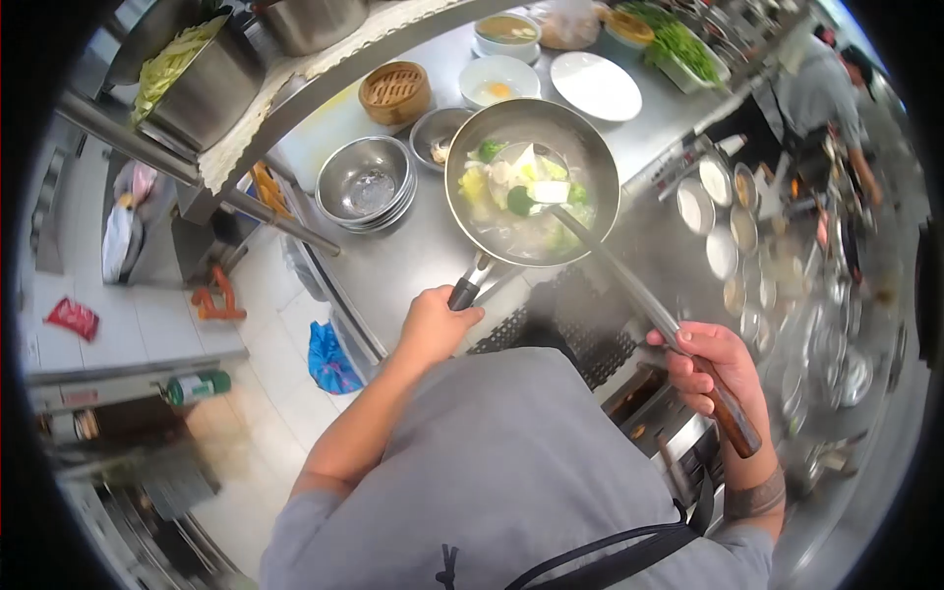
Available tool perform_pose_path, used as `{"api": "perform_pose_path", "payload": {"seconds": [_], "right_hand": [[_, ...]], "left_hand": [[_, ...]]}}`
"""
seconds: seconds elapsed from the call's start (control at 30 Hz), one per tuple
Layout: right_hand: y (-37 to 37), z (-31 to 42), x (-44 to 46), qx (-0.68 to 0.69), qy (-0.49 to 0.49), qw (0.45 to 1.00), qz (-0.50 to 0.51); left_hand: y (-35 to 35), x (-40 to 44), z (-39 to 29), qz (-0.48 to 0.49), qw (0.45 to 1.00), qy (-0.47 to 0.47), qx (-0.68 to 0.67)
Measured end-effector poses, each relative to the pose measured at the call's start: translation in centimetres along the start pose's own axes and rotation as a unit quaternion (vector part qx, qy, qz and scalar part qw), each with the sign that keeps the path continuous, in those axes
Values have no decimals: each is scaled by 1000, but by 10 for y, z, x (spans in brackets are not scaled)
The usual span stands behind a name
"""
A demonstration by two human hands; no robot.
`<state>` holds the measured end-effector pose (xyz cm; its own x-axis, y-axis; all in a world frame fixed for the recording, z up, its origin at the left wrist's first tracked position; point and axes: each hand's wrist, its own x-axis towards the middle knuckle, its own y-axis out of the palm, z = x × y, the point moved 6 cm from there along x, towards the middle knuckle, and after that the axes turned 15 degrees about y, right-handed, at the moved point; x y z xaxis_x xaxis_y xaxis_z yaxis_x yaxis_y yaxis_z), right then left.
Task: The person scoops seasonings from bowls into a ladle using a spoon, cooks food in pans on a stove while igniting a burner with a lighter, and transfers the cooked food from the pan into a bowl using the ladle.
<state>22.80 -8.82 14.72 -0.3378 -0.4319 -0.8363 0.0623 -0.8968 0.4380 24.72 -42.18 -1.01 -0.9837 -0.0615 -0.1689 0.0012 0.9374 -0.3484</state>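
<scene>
My left hand (438, 324) is closed around the black handle of a frying pan (531, 116), held over the steel counter. Broth lies in the pan with broccoli (519, 202), pale leafy pieces and white chunks that look like tofu. My right hand (713, 366) is wrapped round the wooden handle of a long ladle (629, 280). The metal shaft slants up-left into the pan, where the ladle's bowl sits among the vegetables, partly hidden by them.
Stacked steel bowls (364, 184) and a bamboo steamer (394, 92) stand left of the pan. Behind it are a white bowl (500, 83) holding egg and a white oval plate (597, 86). A shelf (324, 93) overhangs at upper left. Another person (821, 93) works at far right.
</scene>
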Motion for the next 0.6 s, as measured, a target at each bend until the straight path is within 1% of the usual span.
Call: {"api": "perform_pose_path", "payload": {"seconds": [0.07,0.13,0.2,0.27,0.33,0.37,0.4,0.47,0.5,0.6], "right_hand": [[-10,47,6,-30,17,999,22],[-18,94,13,-73,30,996,42],[-23,137,19,-107,65,991,49],[-24,178,23,-146,74,984,68],[-21,213,28,-151,87,979,106],[-18,229,32,-134,104,974,148],[-19,245,35,-146,111,971,151],[-16,274,41,-142,130,963,189],[-14,287,43,-116,147,961,205],[-2,321,50,-110,169,958,202]], "left_hand": [[10,15,-17,-38,998,-49,-9],[22,28,-24,-80,995,-56,-16],[33,45,-36,-122,991,-58,-22],[43,55,-46,-170,981,-82,-41],[52,66,-49,-201,975,-91,-39],[54,71,-51,-215,972,-94,-32],[58,74,-55,-228,968,-98,-36],[62,78,-59,-250,959,-129,-35],[65,79,-58,-257,956,-132,-37],[69,75,-57,-284,948,-136,-33]]}}
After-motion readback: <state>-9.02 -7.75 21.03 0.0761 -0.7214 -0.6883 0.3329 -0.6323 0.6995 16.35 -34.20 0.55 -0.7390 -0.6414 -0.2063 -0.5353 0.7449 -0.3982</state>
